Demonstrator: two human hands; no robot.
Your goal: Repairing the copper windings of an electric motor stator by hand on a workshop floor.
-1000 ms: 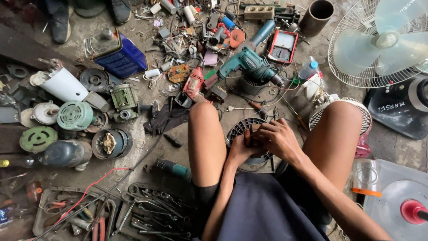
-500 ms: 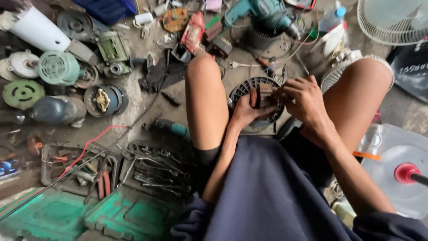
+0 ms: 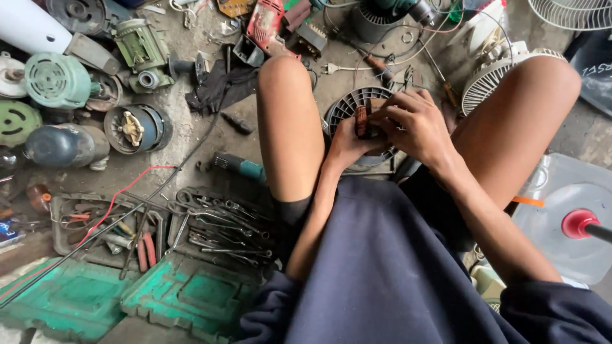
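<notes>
Head view: between the knees, the left hand (image 3: 347, 143) and the right hand (image 3: 414, 124) both have their grip closed on a small brown motor coil (image 3: 362, 121), just above a round grey fan guard (image 3: 357, 105) on the floor (image 3: 191, 137). Spanners (image 3: 223, 223) lie near the left leg.

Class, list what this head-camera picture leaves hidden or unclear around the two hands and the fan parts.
- Head view: the small brown part is mostly covered by the left hand and right hand; its kind is unclear.
- The round slotted fan housing is half hidden beneath both hands.
- The white fan grille is cut off by the top edge.
</notes>
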